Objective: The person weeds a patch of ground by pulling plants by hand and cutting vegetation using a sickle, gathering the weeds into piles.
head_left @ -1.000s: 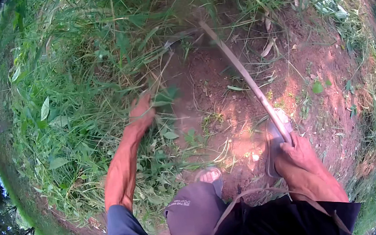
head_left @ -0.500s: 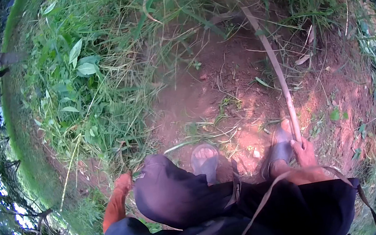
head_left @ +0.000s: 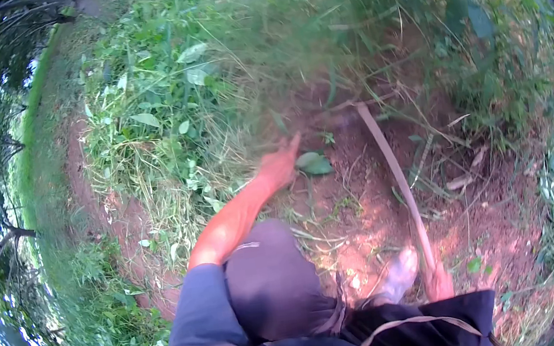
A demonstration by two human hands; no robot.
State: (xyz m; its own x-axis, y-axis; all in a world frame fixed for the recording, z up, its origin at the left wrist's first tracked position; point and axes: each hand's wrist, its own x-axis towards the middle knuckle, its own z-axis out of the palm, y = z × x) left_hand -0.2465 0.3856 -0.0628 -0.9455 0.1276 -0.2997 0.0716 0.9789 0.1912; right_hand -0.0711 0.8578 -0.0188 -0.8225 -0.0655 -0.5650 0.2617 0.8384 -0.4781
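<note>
My right hand (head_left: 439,283) is wrapped round the lower end of a long wooden handle (head_left: 400,181), beside my foot. The handle runs up and slightly left to a blurred tool head (head_left: 338,109) low among the grass. My left hand (head_left: 280,163) reaches forward over the edge of the cut grass, near the tool head and just left of a broad green leaf (head_left: 314,163). Motion smears its fingers, and whether they hold anything cannot be made out.
Tall grass (head_left: 342,31) stands ahead, and leafy weeds (head_left: 163,104) grow at the left. Reddish soil (head_left: 359,211) lies before my foot (head_left: 402,270). My knee (head_left: 270,279) is close below my left forearm. Dry leaves (head_left: 461,181) lie right of the handle.
My left hand has swung from low at the left side up and right to the grass near the tool head. The handle and my right hand sit lower in view, and the view has shifted.
</note>
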